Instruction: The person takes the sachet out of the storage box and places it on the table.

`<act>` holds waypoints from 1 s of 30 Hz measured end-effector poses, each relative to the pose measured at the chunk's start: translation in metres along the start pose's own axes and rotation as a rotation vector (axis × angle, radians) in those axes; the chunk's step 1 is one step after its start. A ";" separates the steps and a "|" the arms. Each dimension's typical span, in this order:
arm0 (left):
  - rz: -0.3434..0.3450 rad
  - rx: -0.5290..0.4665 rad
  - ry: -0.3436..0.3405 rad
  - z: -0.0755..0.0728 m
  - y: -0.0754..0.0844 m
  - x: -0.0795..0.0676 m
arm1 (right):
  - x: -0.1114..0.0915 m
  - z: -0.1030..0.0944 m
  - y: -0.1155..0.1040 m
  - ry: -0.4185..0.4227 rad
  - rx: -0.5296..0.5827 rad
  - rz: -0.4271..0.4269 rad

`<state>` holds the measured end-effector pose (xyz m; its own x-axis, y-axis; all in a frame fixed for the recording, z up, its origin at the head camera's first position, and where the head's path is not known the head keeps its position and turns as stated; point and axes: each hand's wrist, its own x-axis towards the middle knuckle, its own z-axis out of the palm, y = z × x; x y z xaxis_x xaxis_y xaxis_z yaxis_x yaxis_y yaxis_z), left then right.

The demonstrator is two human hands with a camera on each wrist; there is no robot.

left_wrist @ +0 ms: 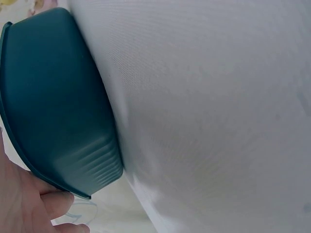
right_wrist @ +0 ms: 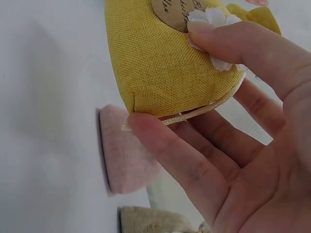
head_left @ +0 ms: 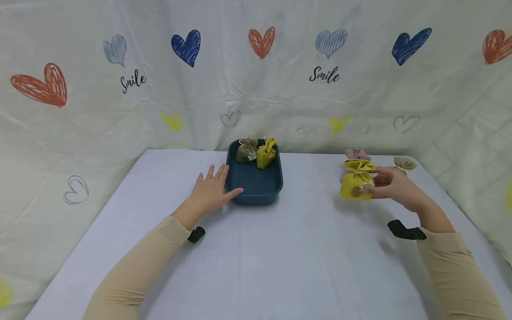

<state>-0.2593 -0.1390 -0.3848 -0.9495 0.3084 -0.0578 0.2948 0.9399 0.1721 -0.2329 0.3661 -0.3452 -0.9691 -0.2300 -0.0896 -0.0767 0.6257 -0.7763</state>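
**A yellow bag (head_left: pixel 352 178) in one hand, a tray (head_left: pixel 256 199) by the other**

The right hand (head_left: pixel 398 186) pinches the little yellow bag by its side. The gap between thumb and fingers is just as wide as the bag. The thumb lies on the front, over a white flower (right_wrist: pixel 225 24), next to a round brown tag (right_wrist: pixel 170 12). The other fingers reach round the far side, where a pale cord (right_wrist: pixel 201 112) hangs down. Squeezing from two sides like this seems a good way to stop a soft bag from slipping. The bag is upright with its gathered top up, and it looks lifted off the white table (head_left: pixel 288 258), because its shadow lies apart from it.

A pink bag (right_wrist: pixel 127 155) stands on the table just behind the yellow one. A beige bag (head_left: pixel 405 163) is behind the right hand, partly hidden by it. The right hand's fingers do not seem to hold either of these.

The left hand (head_left: pixel 210 190) is by the left side of the dark blue-green tray. Its fingers are spread wide and touch the rim, and they are not wrapped round anything. It may be there to steady the tray, but I cannot tell how hard it presses.

In the tray, a brown bag (head_left: pixel 244 154) and another yellow bag (head_left: pixel 265 158) sit side by side at the far end. Being bunched up there, they leave the near part of the tray bare.
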 end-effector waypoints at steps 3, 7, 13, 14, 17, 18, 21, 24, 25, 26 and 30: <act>0.001 0.001 -0.002 0.001 0.000 0.001 | -0.002 -0.004 0.006 -0.001 -0.017 0.019; 0.000 -0.004 -0.001 0.001 -0.001 0.001 | -0.003 -0.008 0.013 -0.004 -0.037 0.028; 0.000 -0.001 0.007 0.002 -0.001 0.002 | -0.002 -0.013 0.028 -0.011 -0.019 0.014; 0.000 0.000 0.007 0.002 -0.001 0.002 | -0.002 -0.013 0.031 -0.014 -0.012 0.012; 0.000 0.001 0.006 0.002 -0.001 0.001 | -0.002 -0.015 0.035 -0.028 0.002 0.011; 0.000 0.002 0.006 0.002 -0.001 0.001 | -0.002 -0.016 0.037 -0.034 0.008 0.010; -0.001 0.001 0.003 0.002 -0.001 0.001 | -0.004 -0.016 0.040 -0.047 0.022 0.000; -0.002 -0.003 0.001 0.001 0.000 0.001 | -0.005 -0.017 0.042 -0.058 0.029 -0.010; -0.002 -0.005 -0.001 0.001 0.000 0.001 | -0.006 -0.017 0.043 -0.060 0.024 -0.009; -0.002 -0.006 -0.001 0.001 0.000 0.001 | -0.006 -0.017 0.044 -0.062 0.024 -0.008; -0.002 -0.006 0.001 0.001 0.000 0.001 | -0.005 -0.018 0.048 -0.073 0.031 0.018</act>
<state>-0.2604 -0.1389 -0.3862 -0.9501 0.3067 -0.0567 0.2926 0.9396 0.1778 -0.2355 0.4108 -0.3713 -0.9505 -0.2730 -0.1482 -0.0507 0.6070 -0.7931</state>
